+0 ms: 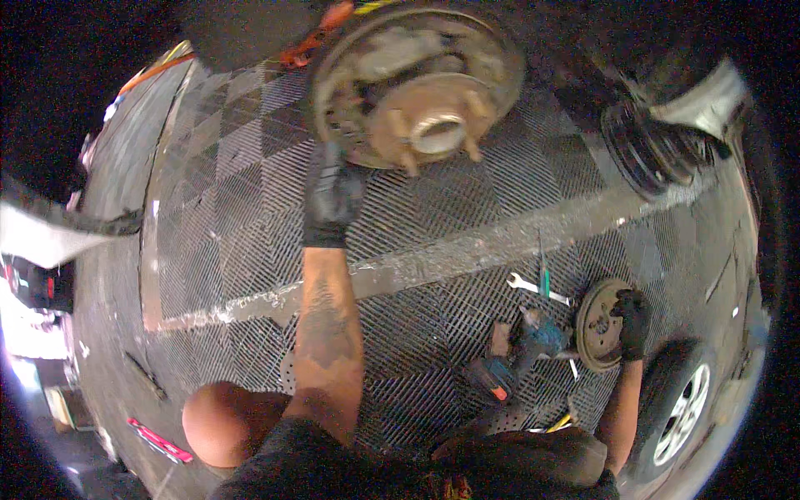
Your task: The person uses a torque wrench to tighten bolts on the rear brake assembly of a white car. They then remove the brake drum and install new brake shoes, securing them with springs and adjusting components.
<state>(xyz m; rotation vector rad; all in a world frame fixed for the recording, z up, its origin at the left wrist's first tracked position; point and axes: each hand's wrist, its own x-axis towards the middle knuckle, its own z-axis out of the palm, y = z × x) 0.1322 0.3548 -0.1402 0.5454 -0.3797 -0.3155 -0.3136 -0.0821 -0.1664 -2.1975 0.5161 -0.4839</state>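
My left forearm [327, 300] points almost straight ahead of me, bare and marked with a dark tattoo [327, 335]. Beyond it my left hand [333, 200], gloved in black, is partly bunched at the end of the reach; I cannot tell how far it closes. My right forearm [623, 404], bare as well, stretches out to my right and not so far forward. My right hand [634, 327], also in black, has its fingers [627, 302] bent in a grip. A bare bent knee [221, 423] of mine shows low down, left of my left forearm.
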